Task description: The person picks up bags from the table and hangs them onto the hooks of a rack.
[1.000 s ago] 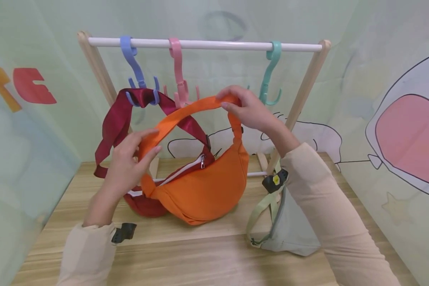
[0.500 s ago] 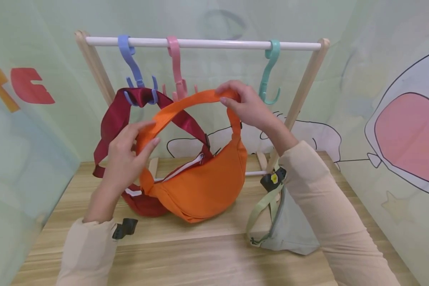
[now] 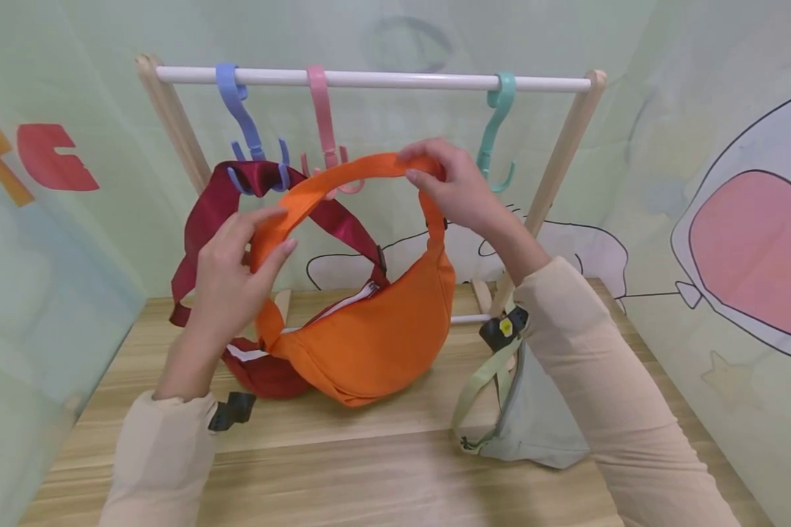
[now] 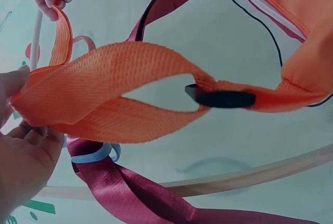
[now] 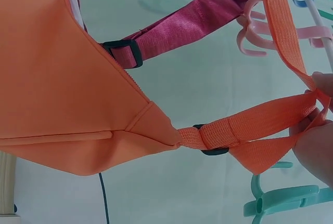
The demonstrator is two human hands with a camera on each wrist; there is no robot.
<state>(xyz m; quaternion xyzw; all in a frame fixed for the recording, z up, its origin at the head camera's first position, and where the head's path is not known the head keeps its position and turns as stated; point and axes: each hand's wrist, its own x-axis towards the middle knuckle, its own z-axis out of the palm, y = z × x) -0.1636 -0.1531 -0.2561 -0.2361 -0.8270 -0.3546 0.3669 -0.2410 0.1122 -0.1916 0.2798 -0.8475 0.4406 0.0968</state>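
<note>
An orange crescent-shaped shoulder bag (image 3: 369,329) hangs from its wide strap (image 3: 343,173), which both hands hold up in an arch. My left hand (image 3: 231,271) pinches the strap's left side between thumb and fingers. Higher up, my right hand (image 3: 458,183) grips the strap's right part. The arch overlaps the lower prongs of the pink hook (image 3: 323,110) in the head view. Behind the orange bag is a dark red bag (image 3: 270,377), its strap (image 3: 204,227) looped over the blue hook (image 3: 240,110). In the right wrist view, the pink hook (image 5: 257,29) stands apart from the orange strap.
The hooks hang on a white rail (image 3: 402,80) between wooden posts. A green hook (image 3: 499,124) is at the right. A grey-green bag (image 3: 540,417) rests on the wooden table (image 3: 343,476), partly behind my right sleeve. Printed fabric walls surround the table.
Both hands have risen a little, lifting the orange bag and its strap. The pink hook's lower prongs have turned. The dark red bag stays on the blue hook.
</note>
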